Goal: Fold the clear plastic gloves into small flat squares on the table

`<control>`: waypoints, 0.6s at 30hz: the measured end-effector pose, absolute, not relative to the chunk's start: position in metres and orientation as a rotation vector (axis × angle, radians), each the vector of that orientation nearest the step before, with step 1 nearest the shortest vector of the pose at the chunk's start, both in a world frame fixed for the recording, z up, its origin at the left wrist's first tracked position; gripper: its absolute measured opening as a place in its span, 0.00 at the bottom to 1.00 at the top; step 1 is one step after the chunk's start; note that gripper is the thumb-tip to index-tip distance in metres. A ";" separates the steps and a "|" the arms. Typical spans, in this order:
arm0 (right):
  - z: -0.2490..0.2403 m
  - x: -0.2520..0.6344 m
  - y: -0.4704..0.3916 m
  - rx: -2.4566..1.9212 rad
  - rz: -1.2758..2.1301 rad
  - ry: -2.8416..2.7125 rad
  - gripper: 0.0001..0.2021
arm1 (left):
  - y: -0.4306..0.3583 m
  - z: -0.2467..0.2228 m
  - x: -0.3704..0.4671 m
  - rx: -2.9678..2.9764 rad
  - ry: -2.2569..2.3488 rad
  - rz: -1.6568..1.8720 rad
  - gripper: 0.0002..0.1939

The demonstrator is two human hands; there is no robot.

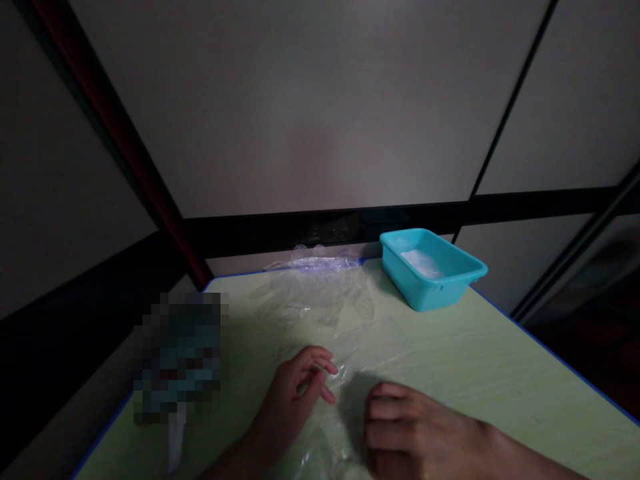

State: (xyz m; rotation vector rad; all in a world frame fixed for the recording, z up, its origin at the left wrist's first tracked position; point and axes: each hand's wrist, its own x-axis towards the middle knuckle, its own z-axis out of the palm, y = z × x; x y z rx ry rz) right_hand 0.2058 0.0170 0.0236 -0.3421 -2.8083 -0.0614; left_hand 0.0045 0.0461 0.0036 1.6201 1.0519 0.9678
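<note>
Clear plastic film point(373, 337) lies on the pale green table, partly under and between my hands. My left hand point(300, 390) is at its left edge, fingers curved and parted, with a gap between thumb and fingers. To the right, my right hand point(407, 427) is closed, knuckles up, over the lower part of the film; its fingertips are hidden, so what it grips cannot be made out. Beyond the hands, a pile of transparent plastic gloves point(325, 287) is spread near the table's back edge.
A turquoise basket point(443, 293) with something white inside stands at the back right of the table point(500, 373). A blurred-out item point(183, 360) sits at the left edge. Cabinet panels rise behind.
</note>
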 end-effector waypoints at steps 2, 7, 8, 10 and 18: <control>0.022 0.206 0.017 -0.463 -0.025 -2.786 0.12 | 0.046 0.004 0.005 1.612 1.055 0.977 0.06; 0.014 0.205 0.018 -0.817 0.172 -2.660 0.08 | 0.046 0.005 0.006 1.560 1.045 1.004 0.08; 0.013 0.205 0.018 -0.876 0.211 -2.632 0.08 | 0.046 0.005 0.006 1.552 1.042 1.010 0.09; 0.014 0.206 0.019 -0.967 0.276 -2.577 0.07 | 0.046 0.004 0.005 1.546 1.041 1.021 0.09; 0.023 0.207 0.020 -0.980 0.539 -2.452 0.06 | 0.049 0.006 0.001 1.595 1.081 1.180 0.07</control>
